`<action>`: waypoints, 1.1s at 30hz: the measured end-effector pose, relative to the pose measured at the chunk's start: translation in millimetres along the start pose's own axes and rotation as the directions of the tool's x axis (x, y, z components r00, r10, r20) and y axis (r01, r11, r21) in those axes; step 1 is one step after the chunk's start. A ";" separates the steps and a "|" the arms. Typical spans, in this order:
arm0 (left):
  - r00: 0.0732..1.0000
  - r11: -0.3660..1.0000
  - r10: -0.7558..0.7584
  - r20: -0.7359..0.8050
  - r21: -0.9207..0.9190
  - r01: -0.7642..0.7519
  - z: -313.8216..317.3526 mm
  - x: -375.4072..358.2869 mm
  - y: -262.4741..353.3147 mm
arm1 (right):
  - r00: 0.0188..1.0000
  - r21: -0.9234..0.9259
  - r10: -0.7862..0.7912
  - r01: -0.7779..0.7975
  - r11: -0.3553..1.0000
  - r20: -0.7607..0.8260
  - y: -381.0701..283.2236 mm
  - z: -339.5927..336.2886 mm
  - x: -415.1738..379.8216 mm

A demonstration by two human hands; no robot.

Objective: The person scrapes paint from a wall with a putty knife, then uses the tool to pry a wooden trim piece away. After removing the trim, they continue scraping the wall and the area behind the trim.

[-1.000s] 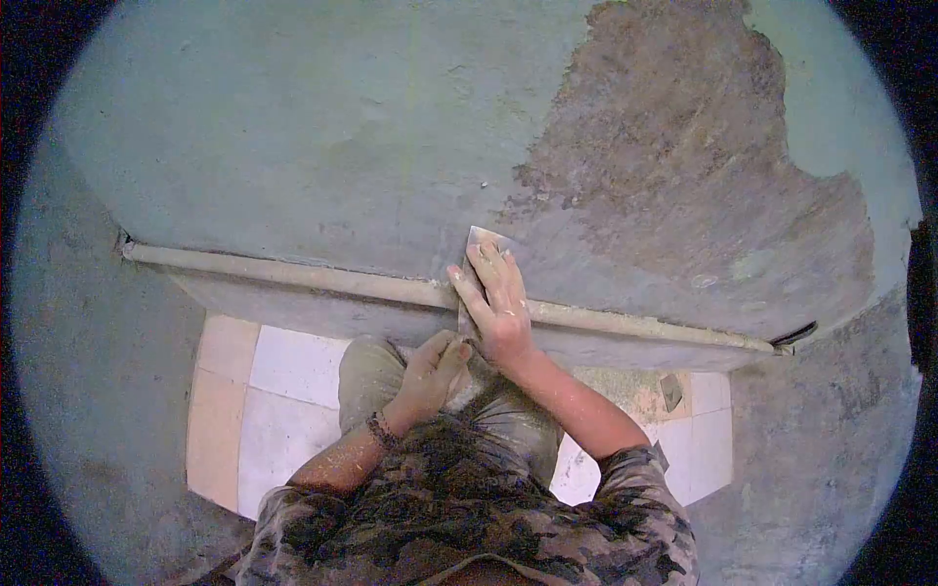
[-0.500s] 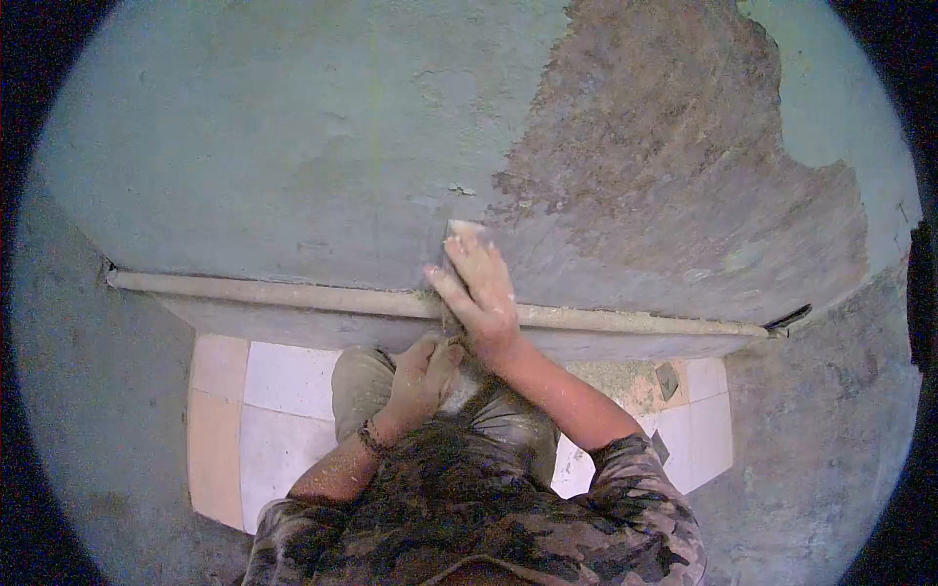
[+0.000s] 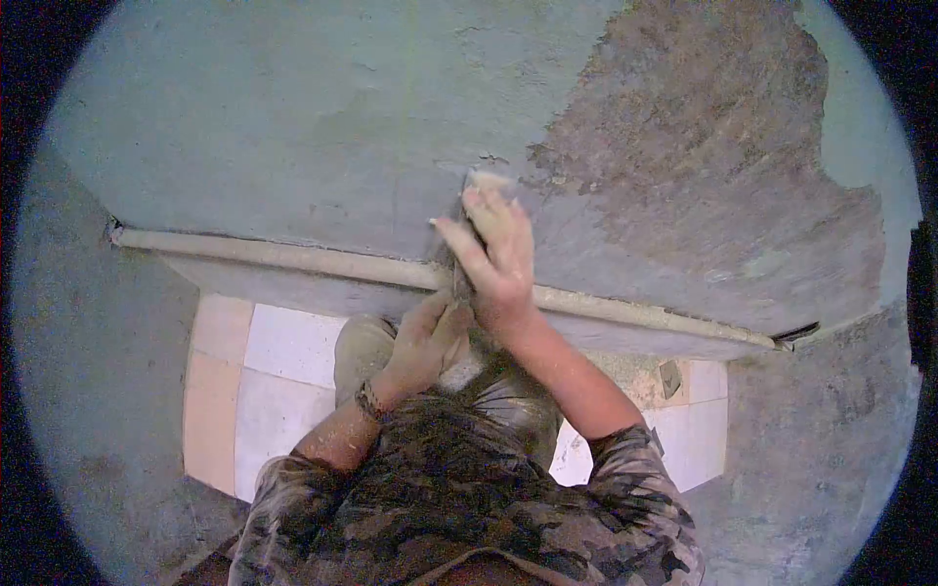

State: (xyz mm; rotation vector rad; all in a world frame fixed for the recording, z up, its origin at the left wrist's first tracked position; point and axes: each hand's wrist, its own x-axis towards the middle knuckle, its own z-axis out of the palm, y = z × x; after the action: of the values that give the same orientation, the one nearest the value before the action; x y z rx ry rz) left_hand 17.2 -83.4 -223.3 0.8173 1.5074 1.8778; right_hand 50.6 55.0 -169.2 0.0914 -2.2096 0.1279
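My left hand (image 3: pixel 430 337), dusty and with a dark bracelet at the wrist, is closed around the lower end of a narrow scraper (image 3: pixel 455 278) in front of my knees. The scraper stretches up toward the wall, mostly covered by my hands. My right hand (image 3: pixel 500 244) lies along its upper part, fingers stretched out and thumb apart, pressing toward the wall. A pale flat end (image 3: pixel 491 181) shows past the right fingertips, close against the greenish wall (image 3: pixel 322 137). Just above it is a small flaked spot (image 3: pixel 493 159) in the paint.
A rounded, dusty ledge (image 3: pixel 293 256) crosses the wall beneath my right hand. Brownish bare plaster (image 3: pixel 703 127) spreads at upper right. Below are white and peach floor tiles (image 3: pixel 283 391) with debris and a grey flat piece (image 3: pixel 670 379). Grey walls flank both sides.
My view has tilted and shifted, so the ledge sits higher on the left. Both hands and the scraper have moved slightly up the wall, its end nearer the flaked spot.
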 end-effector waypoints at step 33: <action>0.967 0.955 -0.232 0.103 -0.166 0.247 -60.0 -1.6 -17.7 | 0.998 0.068 -0.016 0.012 0.998 0.054 -14.1 56.3 -10.8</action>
State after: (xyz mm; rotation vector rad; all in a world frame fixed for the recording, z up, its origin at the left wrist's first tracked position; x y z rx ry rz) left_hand -26.6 -118.4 -251.0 0.5927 1.3032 1.7465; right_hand 13.9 34.2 -210.6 0.1491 -2.2585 0.1941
